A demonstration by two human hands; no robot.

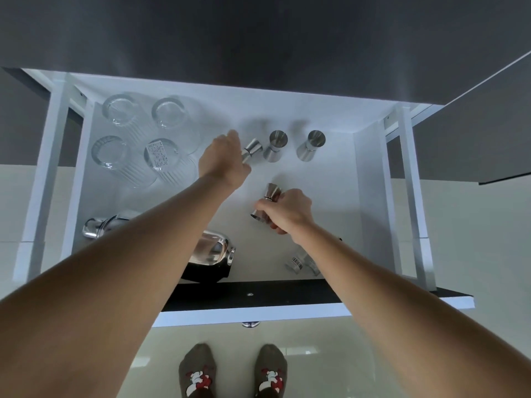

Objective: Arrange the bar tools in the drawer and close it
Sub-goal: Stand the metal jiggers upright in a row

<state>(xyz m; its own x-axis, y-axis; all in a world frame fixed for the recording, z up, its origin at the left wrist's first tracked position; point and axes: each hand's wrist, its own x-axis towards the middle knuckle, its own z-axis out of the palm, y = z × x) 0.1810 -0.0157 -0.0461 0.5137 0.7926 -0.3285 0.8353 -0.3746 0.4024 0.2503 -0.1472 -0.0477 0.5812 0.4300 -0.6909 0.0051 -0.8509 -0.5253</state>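
Note:
A white drawer stands pulled out below me. My left hand grips a steel jigger at the back row, tilted. Beside it two more steel jiggers stand upright. My right hand holds a copper-toned jigger above the drawer's middle. A shaker lies on its side near the front, partly under my left arm. Another shiny shaker part lies at the front left. A small labelled tool rests at the front right, half hidden by my right arm.
Several ribbed glasses stand upside down at the back left of the drawer. The dark drawer front with its knob faces me. A dark countertop overhangs the back. My socked feet stand on a pale tiled floor.

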